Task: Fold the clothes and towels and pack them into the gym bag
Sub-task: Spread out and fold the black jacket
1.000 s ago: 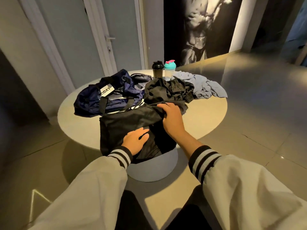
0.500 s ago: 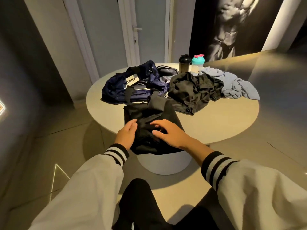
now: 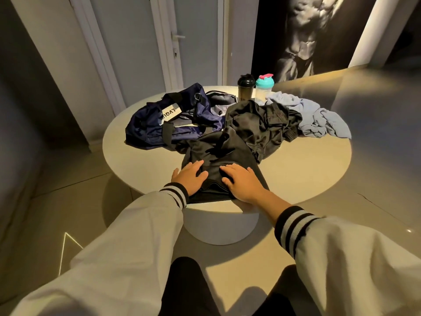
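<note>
– Left hand [image 3: 190,176], condition?
– Flat, palm down, fingers spread on the near left part of the black garment [image 3: 227,153]. It grips nothing.
– Right hand [image 3: 241,183]?
– Likewise flat and spread, pressing the near right part of the same garment. The two hands lie side by side, close but apart, with a ridge of cloth between them.
– Location of the garment?
– On the counter [image 3: 307,174], at its near side, laid as a narrow strip running away from the person. Its near end reaches the counter's edge. Its far end meets the bag and the heap.
– State of the bag [image 3: 157,126]?
– Navy, with black straps and a white label, lying on the far left of the counter. Its far end gapes open. What is inside I cannot tell.
– Other cloth?
– A crumpled black heap [image 3: 262,124] sits right of the bag and overlaps the garment's far right side. A pale blue towel [image 3: 319,117] lies unfolded beyond it, by the far right edge.
– Anything further?
– Two bottles stand upright at the far edge, just beside each other: a black-lidded shaker [image 3: 245,87] and a teal-lidded shaker [image 3: 263,87]. Both sleeves [image 3: 136,224] are pale, with striped cuffs. Behind the counter stand a white door [image 3: 182,42] and a dark poster [image 3: 307,30].
</note>
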Demonstrator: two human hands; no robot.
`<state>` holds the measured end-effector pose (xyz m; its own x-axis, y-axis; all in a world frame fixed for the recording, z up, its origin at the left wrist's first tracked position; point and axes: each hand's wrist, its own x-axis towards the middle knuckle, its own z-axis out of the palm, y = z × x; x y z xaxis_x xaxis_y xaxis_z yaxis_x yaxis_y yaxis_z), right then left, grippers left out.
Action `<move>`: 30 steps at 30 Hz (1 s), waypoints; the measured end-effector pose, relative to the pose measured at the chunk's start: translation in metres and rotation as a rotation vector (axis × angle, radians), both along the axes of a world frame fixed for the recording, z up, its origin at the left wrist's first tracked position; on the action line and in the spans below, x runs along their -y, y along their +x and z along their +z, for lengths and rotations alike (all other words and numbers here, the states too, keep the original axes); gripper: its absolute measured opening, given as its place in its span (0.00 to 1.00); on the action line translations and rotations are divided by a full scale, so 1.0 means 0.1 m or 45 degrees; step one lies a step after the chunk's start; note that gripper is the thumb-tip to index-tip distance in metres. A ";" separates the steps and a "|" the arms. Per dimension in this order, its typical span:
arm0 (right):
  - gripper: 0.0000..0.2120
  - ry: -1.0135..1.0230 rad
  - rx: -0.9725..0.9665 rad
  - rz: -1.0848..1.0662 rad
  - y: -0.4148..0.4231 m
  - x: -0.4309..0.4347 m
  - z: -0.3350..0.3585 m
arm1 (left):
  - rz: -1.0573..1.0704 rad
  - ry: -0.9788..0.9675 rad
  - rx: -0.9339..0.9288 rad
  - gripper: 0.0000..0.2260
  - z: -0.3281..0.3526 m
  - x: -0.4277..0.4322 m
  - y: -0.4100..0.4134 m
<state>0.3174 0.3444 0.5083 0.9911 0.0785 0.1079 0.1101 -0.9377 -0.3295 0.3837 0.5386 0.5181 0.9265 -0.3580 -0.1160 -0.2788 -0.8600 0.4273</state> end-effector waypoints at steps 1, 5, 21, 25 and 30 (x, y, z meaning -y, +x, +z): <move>0.23 0.033 0.029 -0.017 0.01 -0.01 -0.03 | 0.012 0.005 0.005 0.25 -0.02 0.02 0.05; 0.20 0.072 0.313 -0.005 -0.03 -0.05 -0.18 | 0.131 -0.118 0.225 0.24 -0.13 -0.01 0.04; 0.20 -0.019 0.505 0.058 -0.22 -0.08 -0.27 | 0.335 -0.498 0.339 0.06 -0.28 -0.05 -0.48; 0.20 -0.044 0.433 -0.098 -0.27 -0.10 -0.34 | 0.358 -0.582 0.337 0.10 -0.27 -0.05 -0.51; 0.20 0.005 0.315 0.066 -0.33 -0.12 -0.27 | 0.360 -0.269 0.246 0.23 -0.25 0.03 -0.46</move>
<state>0.2841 0.3563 0.4815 0.9291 0.1278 0.3471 0.2359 -0.9275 -0.2900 0.3381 0.5354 0.4931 0.9894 -0.0830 0.1189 -0.1362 -0.8133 0.5657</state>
